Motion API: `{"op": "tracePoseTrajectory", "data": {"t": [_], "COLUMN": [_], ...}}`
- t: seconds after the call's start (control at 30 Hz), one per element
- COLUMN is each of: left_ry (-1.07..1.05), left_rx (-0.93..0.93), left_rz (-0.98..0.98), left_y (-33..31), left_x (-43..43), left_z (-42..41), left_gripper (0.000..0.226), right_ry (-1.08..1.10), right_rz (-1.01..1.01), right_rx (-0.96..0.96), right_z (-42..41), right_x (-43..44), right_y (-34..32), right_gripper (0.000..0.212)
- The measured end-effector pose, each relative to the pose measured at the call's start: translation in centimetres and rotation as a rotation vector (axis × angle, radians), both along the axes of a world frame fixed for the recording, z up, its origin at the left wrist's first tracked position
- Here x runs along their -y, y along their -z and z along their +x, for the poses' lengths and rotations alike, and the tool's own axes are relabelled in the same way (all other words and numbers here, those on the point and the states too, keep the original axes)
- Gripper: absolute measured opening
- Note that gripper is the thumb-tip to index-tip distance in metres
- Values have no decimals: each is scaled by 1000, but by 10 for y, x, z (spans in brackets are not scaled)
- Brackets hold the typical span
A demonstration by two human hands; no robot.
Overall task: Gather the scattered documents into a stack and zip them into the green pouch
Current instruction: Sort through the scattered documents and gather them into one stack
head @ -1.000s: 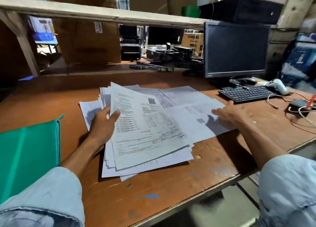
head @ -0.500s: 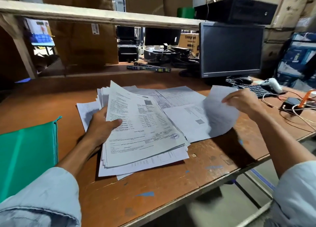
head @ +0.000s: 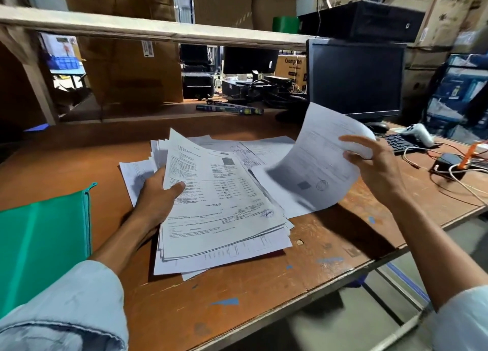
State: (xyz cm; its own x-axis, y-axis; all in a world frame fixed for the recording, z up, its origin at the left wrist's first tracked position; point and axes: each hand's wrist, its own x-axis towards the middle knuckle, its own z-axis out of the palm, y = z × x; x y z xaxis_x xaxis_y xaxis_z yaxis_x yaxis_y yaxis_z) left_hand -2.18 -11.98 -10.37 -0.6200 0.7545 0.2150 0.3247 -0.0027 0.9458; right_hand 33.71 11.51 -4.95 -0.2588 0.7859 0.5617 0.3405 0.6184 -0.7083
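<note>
1 head camera looks forward and down, close over the desk (head: 264, 292).

"Crompton" — on a cardboard box (head: 291, 69)

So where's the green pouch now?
Head view, far left: the green pouch lies flat on the desk, left of the left hand gripping the paper stack.

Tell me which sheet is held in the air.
The single curled sheet pinched by the right hand, raised before the monitor; the other papers lie on the desk.
</note>
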Motion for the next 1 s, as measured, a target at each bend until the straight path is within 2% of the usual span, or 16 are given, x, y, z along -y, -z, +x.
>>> {"op": "tracePoseTrajectory", "data": {"t": [0.07, 0.17, 0.2, 0.27, 0.33, 0.4, 0.43, 0.53, 0.6, 0.73, 0.8, 0.87, 0.9, 0.93, 1.0], "left_ry": [2, -3, -1, -1, -6, -4, -4, -3, 7, 17, 17, 34, 49, 60, 55], "left_rx": [5, 4, 5, 5, 6, 7, 3, 11, 26, 12, 13, 38, 51, 62, 51], "left_rz": [4, 4, 3, 3, 1, -2, -6, 18, 34, 64, 99, 151, 174, 188, 178], "left_y": [1, 2, 2, 2, 2, 1, 0, -2, -3, -4, -5, -7, -8, -9, -11], "left_x": [0, 0, 0, 0, 0, 1, 1, 1, 1, 2, 3, 4, 5, 5, 3], "left_z": [-1, -2, -2, -2, -2, -1, 0, 3, 5, 5, 6, 6, 7, 8, 12], "left_gripper": [37, 36, 36, 37, 37, 37, 37, 41, 45, 48, 48, 47, 47, 47, 36], "right_ry": [0, 48, 55, -5, -16, 120, 175, 246, 164, -314, -423, -456, -453, -416, -278], "right_rz": [-16, -49, -88, -208, -337, -232, -133, 92, 165, -141, -343, -545, -604, -598, -429], "right_rx": [-53, -277, -294, -133, 166, 378, 374, 134, -110, -733, -834, -731, -587, -392, -62], "right_z": [-6, -17, -20, -24, -26, -28, -28, -26, -25, -32, -44, -65, -78, -91, -113], "right_x": [2, 15, 15, 12, 11, 13, 17, 29, 32, 33, 35, 39, 42, 45, 50], "right_y": [8, 17, 21, 29, 39, 43, 40, 15, -8, -44, -51, -43, -32, -20, 2], "right_gripper": [30, 25, 22, 26, 35, 28, 25, 34, 33, 35, 31, 28, 28, 29, 25]}}
